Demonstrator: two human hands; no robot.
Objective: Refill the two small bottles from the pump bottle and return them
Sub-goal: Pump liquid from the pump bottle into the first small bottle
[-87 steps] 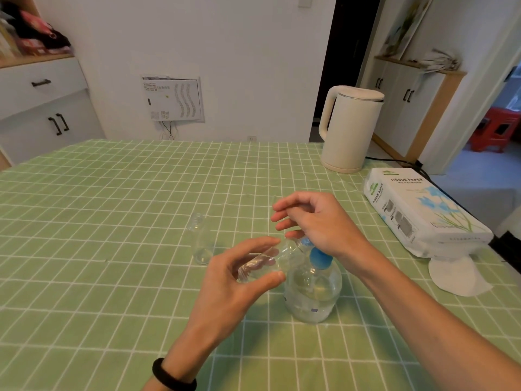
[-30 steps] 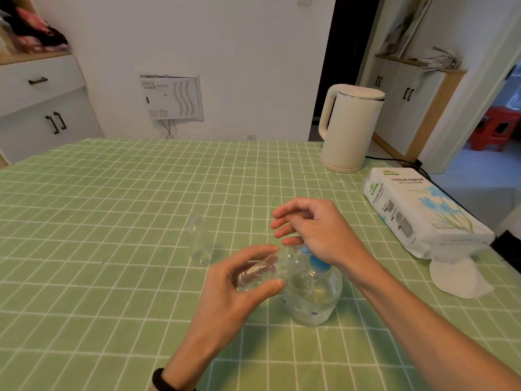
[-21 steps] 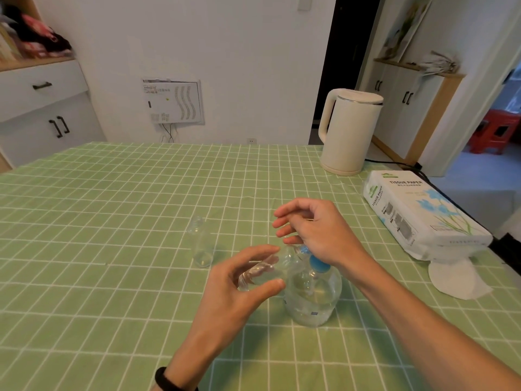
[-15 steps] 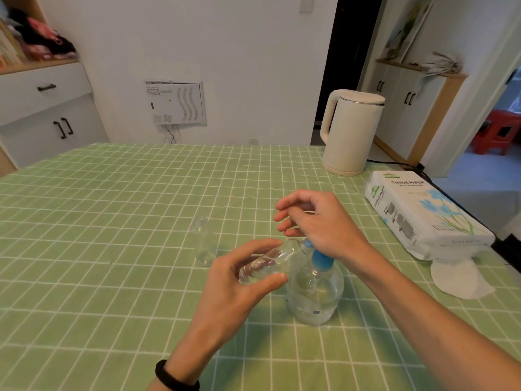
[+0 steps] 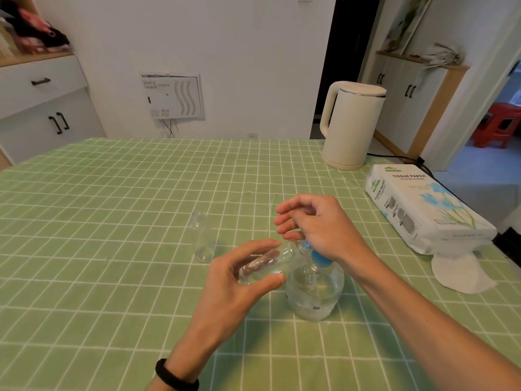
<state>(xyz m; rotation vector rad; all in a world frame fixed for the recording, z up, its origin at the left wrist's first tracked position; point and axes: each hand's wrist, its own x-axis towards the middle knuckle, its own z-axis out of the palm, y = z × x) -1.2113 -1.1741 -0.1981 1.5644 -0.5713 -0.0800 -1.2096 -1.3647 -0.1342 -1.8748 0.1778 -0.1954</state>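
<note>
at the pump, left hand grips bottle

- This was a home, seemingly a dining or kitchen corner.
- A table wore a green checked cloth.
- An electric kettle and a pack of tissue paper sat on it.
- White cupboards with dark handles lined the walls.
- A red stool showed through a doorway.
</note>
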